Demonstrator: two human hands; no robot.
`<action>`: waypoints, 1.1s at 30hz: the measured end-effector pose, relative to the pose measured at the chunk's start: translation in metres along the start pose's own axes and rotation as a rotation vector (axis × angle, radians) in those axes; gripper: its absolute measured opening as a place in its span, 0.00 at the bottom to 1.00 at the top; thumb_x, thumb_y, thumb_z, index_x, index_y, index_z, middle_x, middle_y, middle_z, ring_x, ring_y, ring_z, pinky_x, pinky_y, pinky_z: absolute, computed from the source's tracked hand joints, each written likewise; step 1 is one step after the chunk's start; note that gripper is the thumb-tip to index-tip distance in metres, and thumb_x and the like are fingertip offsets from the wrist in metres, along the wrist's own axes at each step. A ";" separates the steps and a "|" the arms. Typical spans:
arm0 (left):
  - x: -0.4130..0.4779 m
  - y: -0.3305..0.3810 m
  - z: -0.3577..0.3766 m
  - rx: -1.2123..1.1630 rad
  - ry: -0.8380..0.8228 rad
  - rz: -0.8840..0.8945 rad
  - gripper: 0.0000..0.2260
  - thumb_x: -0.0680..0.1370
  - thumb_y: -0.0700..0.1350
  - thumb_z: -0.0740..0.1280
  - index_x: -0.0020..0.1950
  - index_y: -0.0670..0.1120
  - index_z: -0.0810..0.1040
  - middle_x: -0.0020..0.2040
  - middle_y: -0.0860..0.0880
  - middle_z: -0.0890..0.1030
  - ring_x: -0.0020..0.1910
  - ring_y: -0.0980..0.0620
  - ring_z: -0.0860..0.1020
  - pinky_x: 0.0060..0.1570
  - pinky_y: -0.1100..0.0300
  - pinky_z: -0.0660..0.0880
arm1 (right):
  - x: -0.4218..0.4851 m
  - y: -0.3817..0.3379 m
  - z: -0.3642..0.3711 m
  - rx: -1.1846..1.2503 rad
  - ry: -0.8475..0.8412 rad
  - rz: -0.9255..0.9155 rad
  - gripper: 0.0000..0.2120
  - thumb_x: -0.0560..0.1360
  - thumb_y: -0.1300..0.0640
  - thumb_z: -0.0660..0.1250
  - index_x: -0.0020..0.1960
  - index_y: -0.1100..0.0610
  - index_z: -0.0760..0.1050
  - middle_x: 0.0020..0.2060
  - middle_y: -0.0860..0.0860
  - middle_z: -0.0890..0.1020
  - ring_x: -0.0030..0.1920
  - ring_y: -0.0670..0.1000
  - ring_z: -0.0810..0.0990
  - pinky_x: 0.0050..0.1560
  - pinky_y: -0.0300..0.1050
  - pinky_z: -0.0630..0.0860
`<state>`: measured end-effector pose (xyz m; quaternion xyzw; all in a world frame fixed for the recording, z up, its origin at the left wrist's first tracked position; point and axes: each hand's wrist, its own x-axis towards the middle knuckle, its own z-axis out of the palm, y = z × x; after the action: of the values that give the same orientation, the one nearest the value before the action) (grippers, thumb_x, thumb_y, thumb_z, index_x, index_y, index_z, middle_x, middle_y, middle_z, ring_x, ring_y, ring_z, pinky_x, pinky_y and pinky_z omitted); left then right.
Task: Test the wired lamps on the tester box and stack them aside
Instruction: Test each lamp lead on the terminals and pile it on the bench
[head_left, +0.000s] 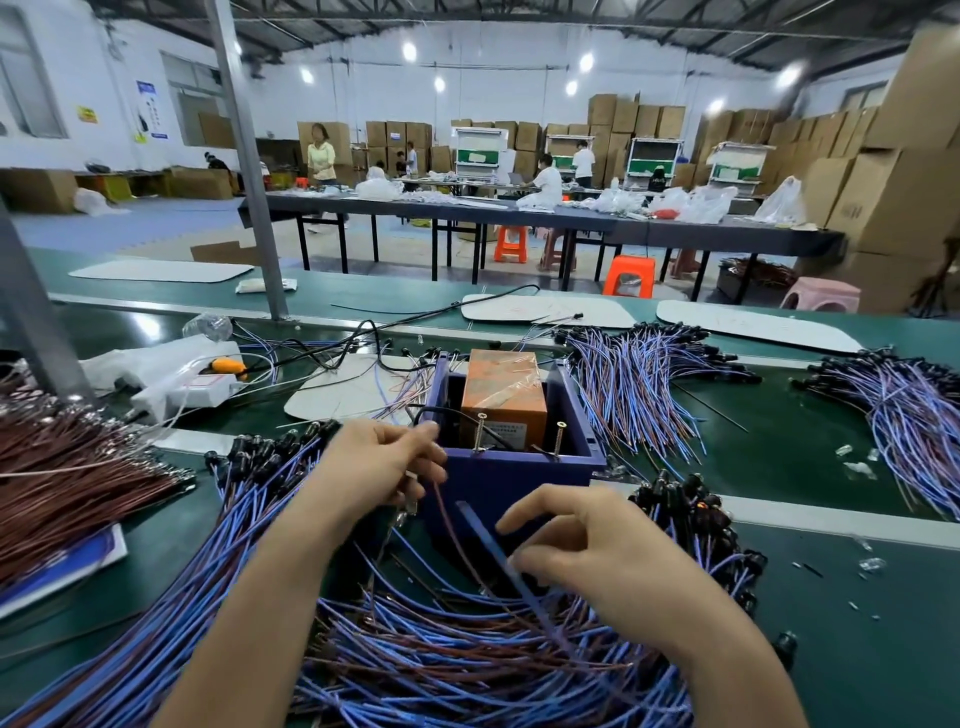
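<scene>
Left hand (382, 467) pinches a brown lead (460, 540) at the box's near left corner, fingers curled tight on it. The lead runs down past the box's near wall into the heap. Right hand (587, 545) sits in front of the box, fingers curled over a blue lead (483, 535); we cannot tell whether it is gripped.

We find the box (514, 470) blue and open-topped, holding an orange block (506, 395) wrapped in clear tape. Two screws (479, 431) stand upright just inside its near wall. A white label (511, 431) on the block's near face carries print too small to read.

Lamps (467, 660), black heads on blue and brown leads, lie heaped in front of the box beneath both hands. More lie left of it and fanned out behind it to the right.
</scene>
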<state>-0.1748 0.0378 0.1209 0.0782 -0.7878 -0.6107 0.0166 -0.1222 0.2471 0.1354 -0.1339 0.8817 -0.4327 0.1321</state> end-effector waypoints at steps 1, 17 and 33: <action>0.003 -0.002 -0.010 0.048 0.089 0.020 0.14 0.79 0.50 0.64 0.40 0.44 0.83 0.33 0.49 0.84 0.25 0.58 0.76 0.29 0.65 0.73 | 0.000 -0.001 0.002 -0.024 -0.037 -0.003 0.07 0.76 0.55 0.69 0.50 0.43 0.78 0.42 0.46 0.85 0.41 0.50 0.82 0.45 0.41 0.78; 0.025 -0.046 -0.034 1.050 0.393 -0.082 0.05 0.76 0.49 0.69 0.51 0.56 0.78 0.56 0.50 0.77 0.60 0.46 0.72 0.59 0.50 0.64 | 0.000 -0.001 0.004 -0.096 -0.144 -0.006 0.10 0.77 0.45 0.64 0.57 0.43 0.76 0.46 0.44 0.81 0.47 0.44 0.79 0.46 0.34 0.73; -0.042 0.040 0.006 0.004 -0.027 0.542 0.06 0.72 0.39 0.72 0.44 0.49 0.80 0.42 0.52 0.83 0.45 0.56 0.81 0.45 0.65 0.78 | 0.008 -0.024 0.028 0.284 0.033 -0.375 0.16 0.79 0.55 0.65 0.60 0.37 0.73 0.60 0.29 0.73 0.50 0.38 0.80 0.50 0.31 0.75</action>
<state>-0.1382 0.0592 0.1607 -0.1439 -0.7813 -0.5834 0.1689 -0.1167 0.2101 0.1372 -0.2682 0.7736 -0.5717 0.0524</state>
